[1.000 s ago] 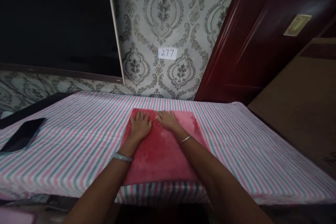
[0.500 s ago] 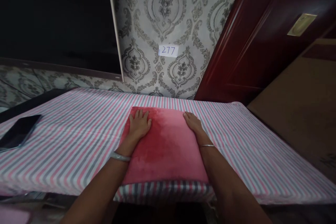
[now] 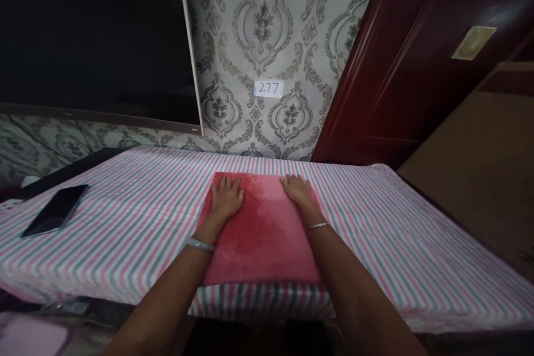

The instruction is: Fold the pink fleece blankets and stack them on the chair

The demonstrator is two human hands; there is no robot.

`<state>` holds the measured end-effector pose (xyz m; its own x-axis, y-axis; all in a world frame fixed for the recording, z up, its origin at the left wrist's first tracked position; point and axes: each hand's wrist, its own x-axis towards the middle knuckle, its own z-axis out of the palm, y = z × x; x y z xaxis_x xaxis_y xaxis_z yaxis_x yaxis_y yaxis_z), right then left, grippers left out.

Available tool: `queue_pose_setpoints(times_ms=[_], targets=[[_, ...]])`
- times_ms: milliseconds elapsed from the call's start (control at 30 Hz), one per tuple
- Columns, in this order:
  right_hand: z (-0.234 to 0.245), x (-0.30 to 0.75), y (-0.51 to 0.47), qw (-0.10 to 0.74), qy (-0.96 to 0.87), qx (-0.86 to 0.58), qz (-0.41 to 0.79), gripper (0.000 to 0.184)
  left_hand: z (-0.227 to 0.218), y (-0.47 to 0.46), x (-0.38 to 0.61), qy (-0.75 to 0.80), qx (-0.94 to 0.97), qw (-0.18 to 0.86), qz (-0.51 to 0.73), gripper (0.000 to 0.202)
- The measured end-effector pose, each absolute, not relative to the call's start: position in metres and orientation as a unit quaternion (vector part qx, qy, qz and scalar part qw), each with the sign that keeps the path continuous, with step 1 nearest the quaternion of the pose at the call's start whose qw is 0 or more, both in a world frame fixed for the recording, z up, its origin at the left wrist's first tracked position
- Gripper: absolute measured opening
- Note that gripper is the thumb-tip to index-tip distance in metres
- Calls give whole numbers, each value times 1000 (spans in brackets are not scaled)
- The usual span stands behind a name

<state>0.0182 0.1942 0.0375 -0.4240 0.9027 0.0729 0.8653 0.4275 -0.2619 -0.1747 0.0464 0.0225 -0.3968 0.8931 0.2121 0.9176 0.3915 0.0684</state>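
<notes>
A folded red plush cloth lies flat on a table under a pink, grey and white striped cover. My left hand rests palm down on the cloth's far left corner, fingers stretched out. My right hand lies flat on the far right corner, fingers spread too. Each wrist wears a thin bangle. Neither hand holds anything.
A dark tablet or phone lies on the table at the left. A large black screen hangs on the patterned wall, with a paper label "277" beside it. A dark red door stands at the right.
My right hand slid from the cloth's middle, beside the left hand, out to the right corner, then in a little. The left hand stayed on the left corner.
</notes>
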Motion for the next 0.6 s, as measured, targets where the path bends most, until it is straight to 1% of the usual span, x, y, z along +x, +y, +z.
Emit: queue_pose_setpoints(times_ms=[167,333,500,600], targets=[[19,25,189,111,-829,-540,96,54,25,47,-175,-837,-540,53,-73,60],[15,24,194,120,-825,-544,95,54,41,49,-177,-840,-537,-14,-69,63],[14,24,193,128,-823,-545,96,54,62,72,-153,-808,-583,-6,-84,59],[13,25,193,129,-825,-542,95,54,57,92,-130,-786,-612,-15,-91,58]])
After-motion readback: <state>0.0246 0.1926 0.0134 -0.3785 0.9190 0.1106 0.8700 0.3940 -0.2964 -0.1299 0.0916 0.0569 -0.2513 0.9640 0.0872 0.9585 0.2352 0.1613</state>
